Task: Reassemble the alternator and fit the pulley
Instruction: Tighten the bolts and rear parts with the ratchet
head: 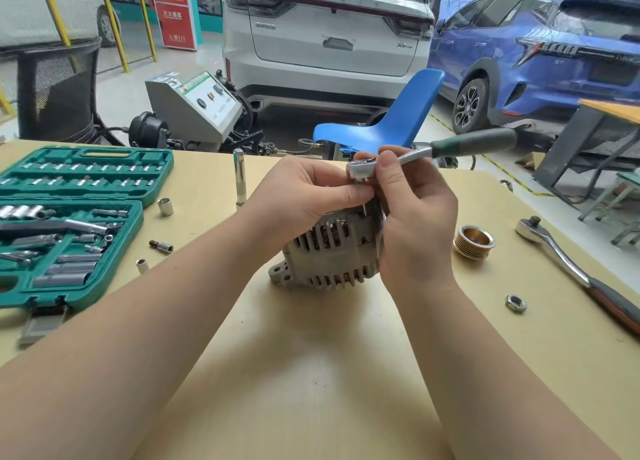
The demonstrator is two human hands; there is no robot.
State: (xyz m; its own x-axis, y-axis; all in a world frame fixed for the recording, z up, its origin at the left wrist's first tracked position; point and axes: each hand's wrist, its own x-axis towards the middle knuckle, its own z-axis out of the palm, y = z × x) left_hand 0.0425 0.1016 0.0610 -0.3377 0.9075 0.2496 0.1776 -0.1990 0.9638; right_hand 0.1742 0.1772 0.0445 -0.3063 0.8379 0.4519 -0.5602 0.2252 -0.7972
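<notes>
Head view: both hands, left hand [304, 196] and right hand [412, 217], pinch ratchet [433, 153] over alternator [332, 251]; green case [157, 168] holds sockets [20, 212].

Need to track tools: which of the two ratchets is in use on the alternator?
The green-handled ratchet, its head pinched by the right hand above the alternator. The bigger, dark-handled ratchet lies untouched on the table's right side.

Both hands [301, 196] [412, 213] raised, fingers curled
</notes>
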